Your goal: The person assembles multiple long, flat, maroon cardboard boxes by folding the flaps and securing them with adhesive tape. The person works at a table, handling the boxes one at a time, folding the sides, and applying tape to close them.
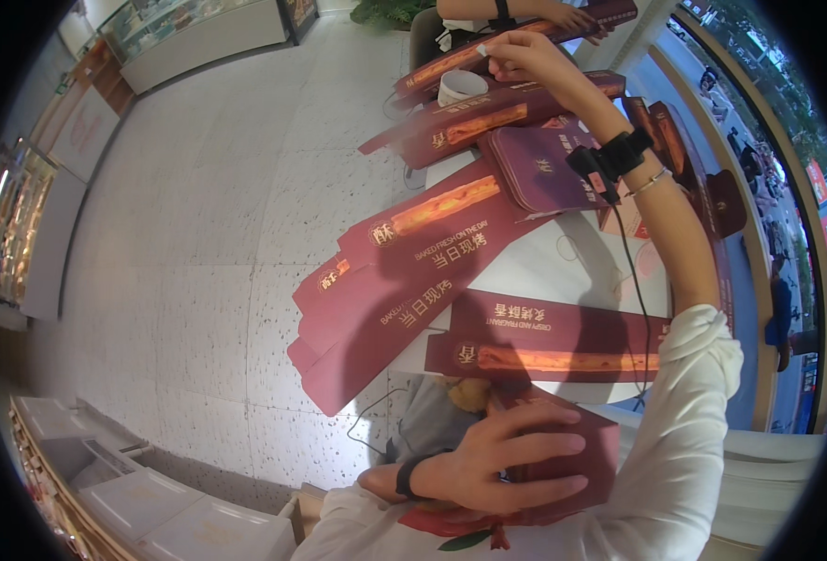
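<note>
My right hand (529, 64) reaches across to the far side of the table. Its thumb and index finger pinch a small white piece (482, 50), too small to name surely. Just below that hand stands a white cup-like container (460, 89) among long maroon cartons. Close to my body, my left hand (507, 458) lies with fingers spread over a maroon carton (586, 458), partly hidden by the hand. Beyond it lies a long flat maroon carton (563, 323) with a pastry picture. Flat unfolded maroon cartons (338, 309) fan out to the left, over the table's edge.
A stack of purple-maroon cards or sleeves (539, 168) lies on the white round table (563, 257). Another person's hand (572, 19) rests on a long carton at the far side. Display cases (198, 42) stand far left; white bins (189, 524) are low left; a window runs along the right.
</note>
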Available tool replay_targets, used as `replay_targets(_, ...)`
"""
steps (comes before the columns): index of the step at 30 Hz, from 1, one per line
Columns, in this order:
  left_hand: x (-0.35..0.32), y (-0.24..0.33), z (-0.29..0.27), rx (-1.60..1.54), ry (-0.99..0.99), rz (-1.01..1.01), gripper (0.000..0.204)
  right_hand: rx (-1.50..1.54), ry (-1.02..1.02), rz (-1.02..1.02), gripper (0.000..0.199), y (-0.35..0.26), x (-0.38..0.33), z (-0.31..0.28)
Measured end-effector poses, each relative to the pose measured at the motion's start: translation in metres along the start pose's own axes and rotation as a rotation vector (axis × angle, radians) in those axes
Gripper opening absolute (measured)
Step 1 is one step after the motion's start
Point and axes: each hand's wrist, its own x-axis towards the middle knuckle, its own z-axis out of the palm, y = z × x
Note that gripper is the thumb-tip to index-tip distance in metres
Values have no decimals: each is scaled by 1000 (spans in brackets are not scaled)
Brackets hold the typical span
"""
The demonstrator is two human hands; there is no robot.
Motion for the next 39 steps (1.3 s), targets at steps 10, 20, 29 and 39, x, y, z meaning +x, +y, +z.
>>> replay_targets(10,-2,4,8,26,-1,-8,36,17,53,19,26,5,-1,2)
replay_targets(20,2,-1,6,45,29,24,34,-733,332,-219,19,104,79,27)
replay_targets(29,3,-7,-7,33,69,11,30,-660,83,-26,24,141,104,41)
replay_targets(39,4,-6,-6,50,62,12,31,-594,38,-198,37,141,104,37)
